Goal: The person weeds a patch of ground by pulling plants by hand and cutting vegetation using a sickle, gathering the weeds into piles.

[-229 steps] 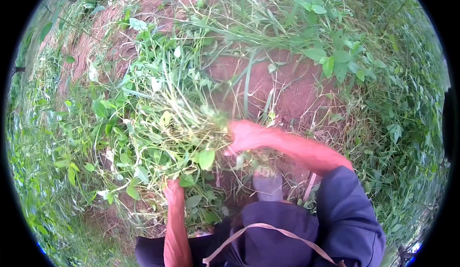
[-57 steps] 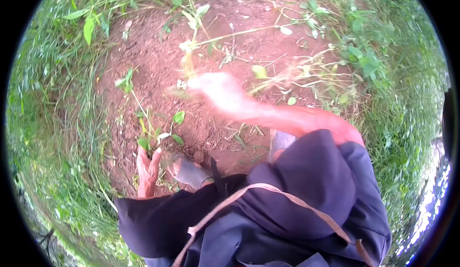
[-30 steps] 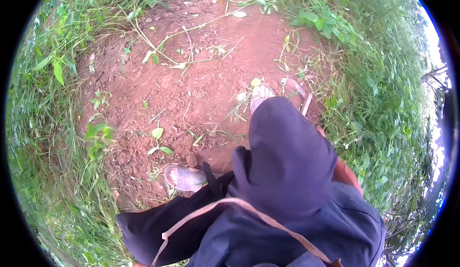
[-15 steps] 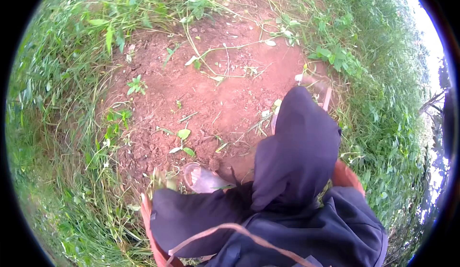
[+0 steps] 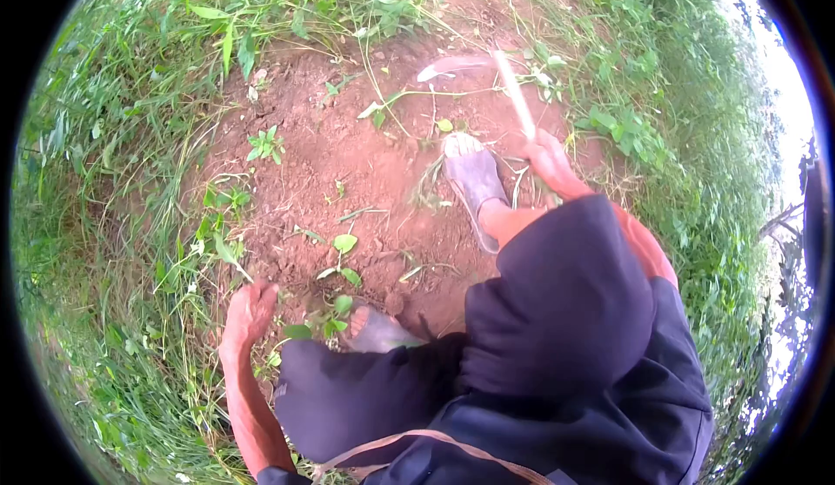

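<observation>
Pale, straight-handled sickle (image 5: 515,95), upper centre, curved blade (image 5: 448,66) blurred. Right hand (image 5: 551,163) clenched on it; left hand (image 5: 250,308), lower left, pinches leafy green stem (image 5: 229,253).

Bright daylight, white glare far right, fisheye bowing inside black corners, blurry tool blade (image 5: 450,66)

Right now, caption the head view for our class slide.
Right hand grips a bladed tool over soil, left hand at a leafy stem.
</observation>
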`<move>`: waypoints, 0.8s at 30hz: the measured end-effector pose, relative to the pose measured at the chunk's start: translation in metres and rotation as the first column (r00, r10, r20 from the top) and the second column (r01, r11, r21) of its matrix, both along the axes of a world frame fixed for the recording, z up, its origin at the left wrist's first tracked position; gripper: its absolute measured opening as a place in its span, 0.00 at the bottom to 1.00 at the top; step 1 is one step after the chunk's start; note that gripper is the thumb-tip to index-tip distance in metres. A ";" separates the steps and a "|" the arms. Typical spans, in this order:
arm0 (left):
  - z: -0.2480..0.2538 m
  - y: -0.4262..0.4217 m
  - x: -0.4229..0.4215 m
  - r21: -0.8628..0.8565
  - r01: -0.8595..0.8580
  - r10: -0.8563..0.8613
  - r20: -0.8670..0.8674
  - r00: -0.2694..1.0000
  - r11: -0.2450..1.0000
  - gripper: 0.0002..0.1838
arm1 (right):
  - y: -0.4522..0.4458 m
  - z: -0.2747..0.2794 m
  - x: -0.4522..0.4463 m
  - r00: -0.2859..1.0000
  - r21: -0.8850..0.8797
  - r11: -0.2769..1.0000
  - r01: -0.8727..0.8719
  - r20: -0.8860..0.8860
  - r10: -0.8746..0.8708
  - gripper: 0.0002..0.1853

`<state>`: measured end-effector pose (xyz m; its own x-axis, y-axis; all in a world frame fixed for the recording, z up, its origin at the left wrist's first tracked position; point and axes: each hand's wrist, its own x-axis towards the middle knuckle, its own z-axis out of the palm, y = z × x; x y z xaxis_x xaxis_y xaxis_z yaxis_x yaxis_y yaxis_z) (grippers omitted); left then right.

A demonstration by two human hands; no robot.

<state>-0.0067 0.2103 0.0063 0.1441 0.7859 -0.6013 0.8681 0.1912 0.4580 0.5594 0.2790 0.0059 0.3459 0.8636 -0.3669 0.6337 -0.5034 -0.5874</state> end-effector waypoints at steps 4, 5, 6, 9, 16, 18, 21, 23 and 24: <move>0.003 -0.014 0.005 -0.189 -0.134 0.140 0.020 0.990 0.973 0.18 | 0.064 -0.018 -0.024 0.918 -0.031 0.918 -0.394 0.035 0.395 0.20; 0.007 -0.016 0.009 -0.189 -0.157 0.161 0.007 0.987 0.969 0.19 | 0.082 -0.018 -0.023 0.916 -0.028 0.916 -0.399 0.027 0.400 0.20; 0.004 -0.022 0.006 -0.160 -0.165 0.171 0.020 0.985 0.973 0.19 | 0.102 -0.015 -0.020 0.895 -0.075 0.910 -0.408 0.165 0.415 0.21; -0.001 -0.033 0.009 -0.144 -0.277 0.280 0.000 0.960 0.950 0.19 | 0.145 -0.043 0.011 0.890 0.129 0.909 -0.397 0.296 0.346 0.26; 0.012 -0.025 0.058 -0.366 -0.519 0.553 -0.014 0.833 0.773 0.20 | 0.236 -0.093 0.055 0.855 0.290 0.841 -0.457 0.405 0.325 0.18; 0.006 -0.028 0.064 -0.366 -0.491 0.541 0.041 0.840 0.791 0.21 | 0.247 -0.107 0.058 0.906 0.338 0.870 -0.359 0.351 0.237 0.16; 0.010 -0.023 0.084 -0.434 -0.575 0.665 0.079 0.742 0.694 0.22 | 0.253 -0.098 0.060 0.998 0.315 0.947 -0.058 0.048 0.045 0.16; 0.005 -0.031 0.086 -0.526 -0.643 0.783 0.073 0.618 0.557 0.22 | 0.232 -0.083 0.048 0.953 0.339 0.891 -0.301 0.062 0.298 0.17; 0.015 -0.024 0.097 -0.509 -0.688 0.816 0.053 0.575 0.518 0.23 | 0.210 -0.073 0.031 0.826 0.392 0.729 -0.562 0.214 0.522 0.17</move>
<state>0.0907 0.1867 0.0214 -0.1910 0.3705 -0.9090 0.1645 0.9250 0.3425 0.5903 0.4893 -0.0676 -0.2173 0.9725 0.0840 0.7776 0.2245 -0.5873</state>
